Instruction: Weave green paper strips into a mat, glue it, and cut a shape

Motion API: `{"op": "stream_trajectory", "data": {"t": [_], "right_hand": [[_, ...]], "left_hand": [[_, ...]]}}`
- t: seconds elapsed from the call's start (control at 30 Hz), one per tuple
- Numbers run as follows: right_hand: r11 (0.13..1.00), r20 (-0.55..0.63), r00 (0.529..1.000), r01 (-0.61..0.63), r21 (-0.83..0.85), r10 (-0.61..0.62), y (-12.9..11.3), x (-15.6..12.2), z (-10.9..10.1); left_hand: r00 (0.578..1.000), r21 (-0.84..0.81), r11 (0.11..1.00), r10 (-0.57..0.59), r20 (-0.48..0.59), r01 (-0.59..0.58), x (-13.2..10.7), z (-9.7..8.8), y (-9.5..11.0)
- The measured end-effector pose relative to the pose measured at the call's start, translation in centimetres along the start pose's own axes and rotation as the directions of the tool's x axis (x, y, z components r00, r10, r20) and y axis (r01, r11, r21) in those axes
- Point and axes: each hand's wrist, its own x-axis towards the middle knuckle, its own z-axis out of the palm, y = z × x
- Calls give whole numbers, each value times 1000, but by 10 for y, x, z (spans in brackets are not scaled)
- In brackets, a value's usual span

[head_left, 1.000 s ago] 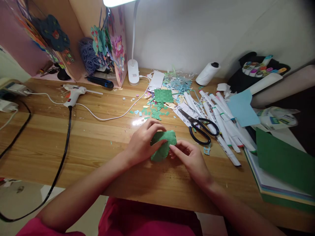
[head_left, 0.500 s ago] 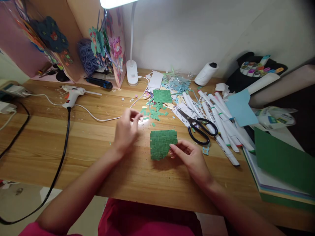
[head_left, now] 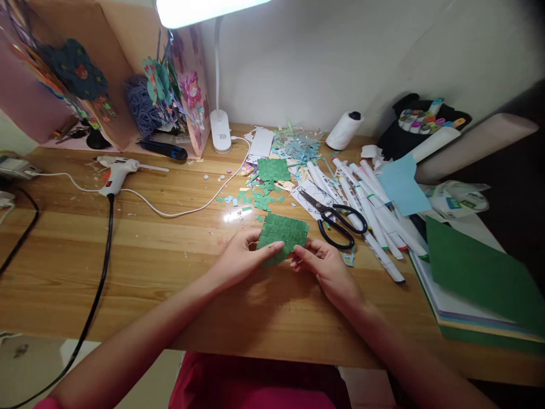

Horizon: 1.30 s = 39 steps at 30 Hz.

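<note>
Between my two hands is a green paper piece (head_left: 283, 230) with a woven, brick-like surface, held a little above the desk. My left hand (head_left: 244, 253) grips its left lower edge, thumb on the front and fingers behind. At the lower right corner, my right hand (head_left: 326, 264) pinches it between thumb and fingers. Just beyond lie green paper scraps (head_left: 263, 201) and another green woven-looking piece (head_left: 273, 169). Black-handled scissors (head_left: 336, 218) rest to the right of the held piece, partly over a white sheet with line drawings (head_left: 313, 196).
Several white markers (head_left: 374, 210) lie right of the scissors, beside a stack of coloured paper (head_left: 481, 278). A glue gun (head_left: 119, 173) with a black cable is at left. A white lamp base (head_left: 220, 133) and thread spool (head_left: 344, 130) stand near the wall.
My left hand has come down and right from over the desk and now grips the green paper piece's left side. My right hand still holds its corner. The view has shifted slightly.
</note>
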Motion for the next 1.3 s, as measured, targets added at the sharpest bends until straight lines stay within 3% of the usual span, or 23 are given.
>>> {"op": "stream_trajectory", "data": {"t": [0.07,0.13,0.2,0.23,0.27,0.33,0.43,0.5,0.57,0.63,0.67,0.7,0.73,0.77,0.8,0.87,0.93,0.97,1.13,1.3], "right_hand": [[985,-10,996,82,-155,-84,-7,5,-12],[907,-172,946,195,-373,-274,-12,13,-33],[729,-263,859,171,-663,-440,-12,21,-56],[595,-245,846,102,-797,-473,-11,25,-67],[467,-214,852,40,-883,-478,-9,28,-76],[291,-157,878,-22,-957,-452,-5,33,-88],[212,-146,899,-60,-975,-414,-2,34,-89],[242,-182,885,-82,-967,-428,-4,32,-86],[341,-266,837,-102,-935,-478,-9,29,-82],[523,-379,782,-79,-848,-496,-13,24,-75],[639,-418,781,-32,-769,-464,-15,22,-70],[754,-414,815,40,-656,-405,-16,19,-63],[865,-348,881,122,-486,-320,-16,15,-55],[946,-208,950,170,-276,-232,-15,11,-45],[984,-59,983,167,-66,-171,-13,6,-34],[978,183,981,20,208,-59,-7,-6,-11],[952,346,938,-137,274,35,3,-19,7],[953,378,924,-157,257,51,8,-24,14],[995,334,943,-28,99,-7,26,-39,21],[998,330,944,-8,64,-14,23,-38,17]], "left_hand": [[998,-86,995,-56,-39,52,1,-2,-1],[992,-141,989,-68,-109,52,2,-6,1],[988,-209,977,-72,-134,43,2,-11,5],[988,-237,970,-76,-135,43,1,-13,7],[988,-259,965,-82,-133,45,1,-14,8],[987,-283,958,-89,-133,48,1,-15,10],[986,-295,955,-81,-149,34,1,-17,10],[984,-300,953,-79,-162,27,1,-19,10],[982,-314,949,-85,-167,29,1,-20,12],[981,-334,942,-91,-169,30,1,-21,14],[980,-344,939,-90,-176,24,1,-21,14],[979,-353,935,-85,-187,14,0,-21,14],[976,-360,933,-78,-205,-1,0,-21,14],[972,-367,930,-69,-226,-19,0,-21,13],[968,-375,926,-57,-245,-40,1,-21,11],[962,-396,915,-35,-271,-79,1,-20,8],[960,-424,901,-29,-279,-96,2,-19,7],[960,-435,896,-37,-278,-92,2,-18,7],[970,-461,887,-95,-225,-20,1,-10,13],[986,-473,881,-83,-148,3,0,-6,10]]}}
